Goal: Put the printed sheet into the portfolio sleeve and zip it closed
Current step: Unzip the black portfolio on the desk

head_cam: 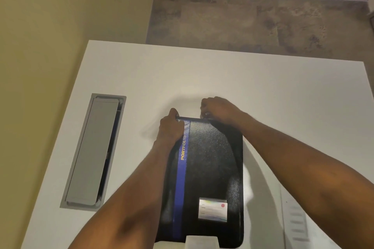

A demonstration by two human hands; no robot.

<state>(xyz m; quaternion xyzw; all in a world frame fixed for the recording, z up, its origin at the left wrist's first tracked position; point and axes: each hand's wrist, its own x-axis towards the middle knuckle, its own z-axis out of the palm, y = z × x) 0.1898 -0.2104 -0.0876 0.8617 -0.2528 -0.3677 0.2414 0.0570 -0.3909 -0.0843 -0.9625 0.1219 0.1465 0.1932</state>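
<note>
Surface: we saw a white desk [202, 75], grey cable hatch [93, 151] at left.
Room: olive wall [60, 16], mottled floor [253, 22].
Hands: our left hand [171, 127] gripped the portfolio [212, 168] corner; right hand [218, 109] pinched its far edge.

We see the portfolio [210, 168] lying on the surface [263, 87], our left hand [171, 127] and right hand [219, 108] at its far edge, a hatch [93, 151] set into the surface to its left, a sheet [293, 214] at its right.
</note>
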